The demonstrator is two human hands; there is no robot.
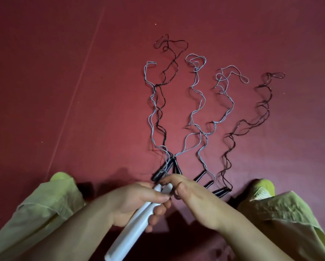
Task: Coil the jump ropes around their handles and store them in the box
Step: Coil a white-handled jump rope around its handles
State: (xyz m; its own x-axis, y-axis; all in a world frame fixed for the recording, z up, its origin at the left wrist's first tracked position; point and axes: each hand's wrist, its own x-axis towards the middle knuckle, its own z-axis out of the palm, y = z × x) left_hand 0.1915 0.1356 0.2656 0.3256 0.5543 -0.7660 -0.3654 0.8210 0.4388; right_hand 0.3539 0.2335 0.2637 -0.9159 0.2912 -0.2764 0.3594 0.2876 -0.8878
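We're looking straight down at a dark red floor (pixel 63 91), and the left hand (pixel 137 202) has its fingers wrapped around a pair of white handles (pixel 131 228), held side by side and angled from the lower left up toward the middle. The right hand (pixel 193 200) meets them at the top end, fingers curled in over the tips of the white handles; it looks to be pinching the cord there, though we can't make out exactly what sits between those fingertips.

Out beyond the hands, the jump ropes are spread on the floor in wavy, kinked strands fanning away from us. A pale grey-blue rope (pixel 195 102) runs up the middle, another pale one (pixel 226 102) lies to its right, a black rope (pixel 163 102) tangles with a pale strand on the left, and a dark rope (pixel 252 121) snakes off on the far right. Black handles (pixel 203 175) lie on the floor just past the right hand, with more black handles (pixel 161 171) bunched just above the left.

Green trouser legs (pixel 45 210) frame both sides, with yellow-green shoes (pixel 264 187) planted on the floor.
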